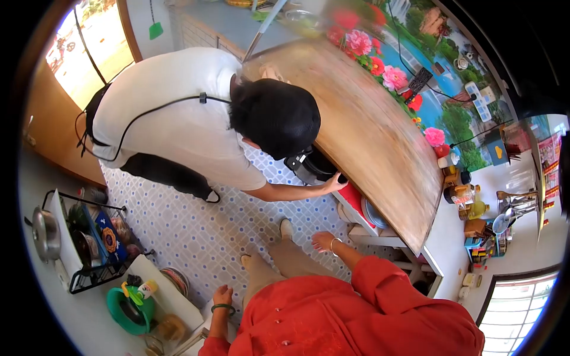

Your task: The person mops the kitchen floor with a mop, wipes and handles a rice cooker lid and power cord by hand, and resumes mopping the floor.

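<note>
My left hand (222,296), with a green bangle on its wrist, hangs at my side, fingers loosely apart and holding nothing. My right hand (323,241) wears a silver bangle and is held out over the tiled floor, relaxed and open. It is nearest to a red-fronted drawer (354,207) under the wooden countertop (374,136). A metal dish (374,212) shows partly inside. Another person (178,113) in a light shirt bends over the counter's edge, with one hand (335,183) at the drawer's corner. A black-haired head hides part of the counter.
On the left stand a black wire rack (98,276) with a pot (46,233) and a white counter bearing a green basin (127,311). Bottles (475,209) and utensils (504,219) line the right wall. An open doorway (89,47) is at the upper left.
</note>
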### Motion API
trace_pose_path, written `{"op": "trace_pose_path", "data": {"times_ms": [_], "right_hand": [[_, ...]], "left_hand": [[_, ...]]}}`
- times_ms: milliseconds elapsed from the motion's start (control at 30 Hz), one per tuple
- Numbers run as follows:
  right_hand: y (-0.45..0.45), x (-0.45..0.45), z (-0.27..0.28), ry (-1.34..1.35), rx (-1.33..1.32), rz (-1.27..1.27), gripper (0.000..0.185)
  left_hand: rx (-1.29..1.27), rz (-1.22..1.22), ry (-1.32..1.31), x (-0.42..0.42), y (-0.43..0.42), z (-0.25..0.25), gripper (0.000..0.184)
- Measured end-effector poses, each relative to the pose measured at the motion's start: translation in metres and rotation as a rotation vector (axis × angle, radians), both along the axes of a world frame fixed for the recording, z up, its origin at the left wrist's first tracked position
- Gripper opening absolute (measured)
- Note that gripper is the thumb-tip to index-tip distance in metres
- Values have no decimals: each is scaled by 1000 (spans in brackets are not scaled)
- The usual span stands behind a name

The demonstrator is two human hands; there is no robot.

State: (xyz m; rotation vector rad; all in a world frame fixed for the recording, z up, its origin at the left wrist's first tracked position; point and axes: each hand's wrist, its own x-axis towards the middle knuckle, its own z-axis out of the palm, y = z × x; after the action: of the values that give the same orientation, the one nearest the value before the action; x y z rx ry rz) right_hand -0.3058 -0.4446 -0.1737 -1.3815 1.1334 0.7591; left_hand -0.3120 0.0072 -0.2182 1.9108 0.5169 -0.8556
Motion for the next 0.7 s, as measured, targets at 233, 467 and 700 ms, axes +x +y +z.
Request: {"op": "trace_pose_path", "data": {"times_ms": [233,467,700], "right_hand": [[-6,-18,-23,-2,-3,142,18],[0,-29,-31,-9,44,198,14],[-6,-58,-122,-126,34,183,8]], "left_hand": [[5,-56,-66,-16,14,-36,41],[-20,-7,63,-13,8,-1,41],[1,-48,17,-22,35,-45,40]]}}
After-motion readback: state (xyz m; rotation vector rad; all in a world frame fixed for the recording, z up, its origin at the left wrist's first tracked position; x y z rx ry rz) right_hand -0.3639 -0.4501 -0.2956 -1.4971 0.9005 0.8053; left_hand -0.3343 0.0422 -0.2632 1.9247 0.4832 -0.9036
